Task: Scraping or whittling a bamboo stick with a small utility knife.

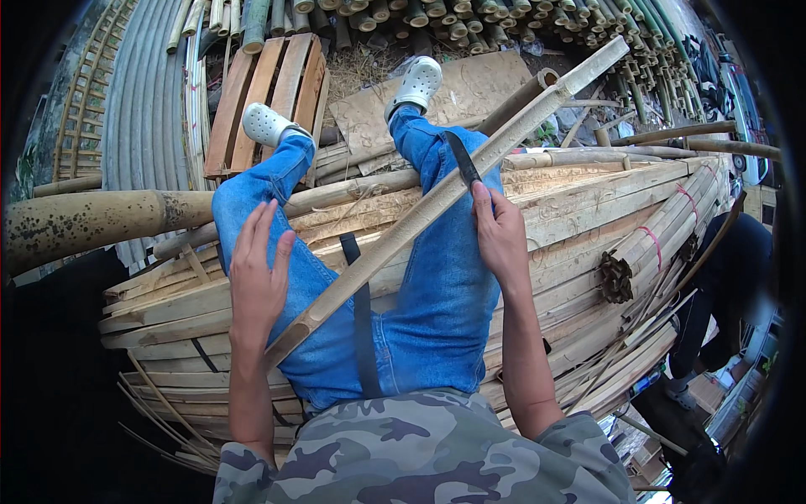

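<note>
A broad stack of pale boards (588,210) spreads beneath the person, with a pile of bamboo poles (470,17) beyond the feet. A thick bamboo pole (126,223) comes in from the left, and a wooden crate (252,109) stands near the left shoe. Blue jeans (445,277) cover the parted legs.

The long bamboo strip (403,241) lies aslant over the lap, its long axis running from beside the left wrist, at the lower left, up and away to the right past the right knee. A black strap (364,336) passes below it between the thighs.

The left hand (260,260) is open, fingers straight and thumb spread, over the left thigh, to the left of the strip and nearer its close end. The right hand (499,231) is closed around a knife handle, just beside the strip's farther half. The knife (460,157) points forward and a little left, so its blade crosses the strip's line steeply; that crossing angle seems the relation that counts. Whether the edge touches the bamboo cannot be told.
</note>
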Action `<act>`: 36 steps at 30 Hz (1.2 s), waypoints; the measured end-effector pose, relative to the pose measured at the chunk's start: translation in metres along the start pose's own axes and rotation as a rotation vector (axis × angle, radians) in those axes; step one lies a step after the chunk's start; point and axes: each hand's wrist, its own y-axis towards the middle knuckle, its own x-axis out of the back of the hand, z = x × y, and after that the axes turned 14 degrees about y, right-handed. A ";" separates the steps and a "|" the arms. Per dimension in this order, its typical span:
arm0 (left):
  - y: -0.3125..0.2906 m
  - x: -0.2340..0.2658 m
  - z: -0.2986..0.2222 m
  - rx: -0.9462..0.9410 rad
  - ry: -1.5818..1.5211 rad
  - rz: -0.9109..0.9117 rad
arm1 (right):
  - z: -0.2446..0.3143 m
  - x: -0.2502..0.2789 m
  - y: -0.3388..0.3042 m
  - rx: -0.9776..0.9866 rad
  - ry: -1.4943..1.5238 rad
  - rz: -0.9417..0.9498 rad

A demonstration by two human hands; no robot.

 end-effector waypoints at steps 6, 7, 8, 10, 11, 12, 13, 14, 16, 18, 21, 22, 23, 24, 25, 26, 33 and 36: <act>-0.109 -0.008 0.007 -0.212 0.026 0.183 | 0.023 -0.007 -0.005 0.034 -0.232 -0.012; -0.116 -0.019 0.010 -0.184 0.047 0.043 | 0.024 -0.009 -0.005 0.024 -0.256 -0.007; -0.114 -0.021 0.008 -0.175 0.040 0.043 | 0.023 -0.012 -0.008 0.026 -0.266 -0.002; -0.107 -0.026 0.005 -0.214 0.023 -0.018 | 0.018 -0.022 -0.018 0.097 -0.364 0.061; -0.108 -0.027 0.005 -0.204 0.018 -0.020 | 0.025 -0.031 -0.028 0.060 -0.429 0.095; -0.109 -0.028 0.005 -0.195 0.018 -0.019 | 0.024 -0.034 -0.031 0.063 -0.437 0.102; -0.110 -0.029 0.005 -0.186 0.019 -0.018 | 0.022 -0.035 -0.034 0.057 -0.420 0.088; -0.111 -0.029 0.006 -0.180 0.018 -0.020 | 0.019 -0.037 -0.035 0.052 -0.400 0.072; -0.112 -0.031 0.005 -0.184 0.004 -0.029 | 0.015 -0.036 -0.036 0.092 -0.394 0.065; -0.112 -0.032 0.005 -0.183 0.000 -0.035 | 0.017 -0.035 -0.038 0.071 -0.357 0.091; -0.113 -0.031 0.005 -0.183 0.003 -0.041 | 0.015 -0.039 -0.045 0.061 -0.332 0.103; -0.114 -0.031 0.004 -0.180 0.012 -0.038 | 0.014 -0.038 -0.046 0.064 -0.334 0.100; -0.114 -0.031 0.004 -0.183 0.011 -0.040 | 0.011 -0.037 -0.048 0.080 -0.334 0.093; -0.114 -0.032 0.003 -0.191 0.022 -0.040 | 0.010 -0.037 -0.049 0.095 -0.335 0.087; -0.114 -0.032 0.002 -0.198 0.034 -0.039 | 0.011 -0.038 -0.050 0.097 -0.334 0.084; -0.113 -0.033 0.001 -0.199 0.035 -0.039 | 0.011 -0.039 -0.051 0.069 -0.347 0.096; -0.098 -0.030 -0.011 -0.202 -0.048 -0.060 | 0.010 -0.013 -0.034 -0.135 -0.056 0.145; -0.082 -0.030 -0.027 -0.236 -0.183 -0.092 | 0.032 0.002 -0.032 -0.069 -0.040 0.064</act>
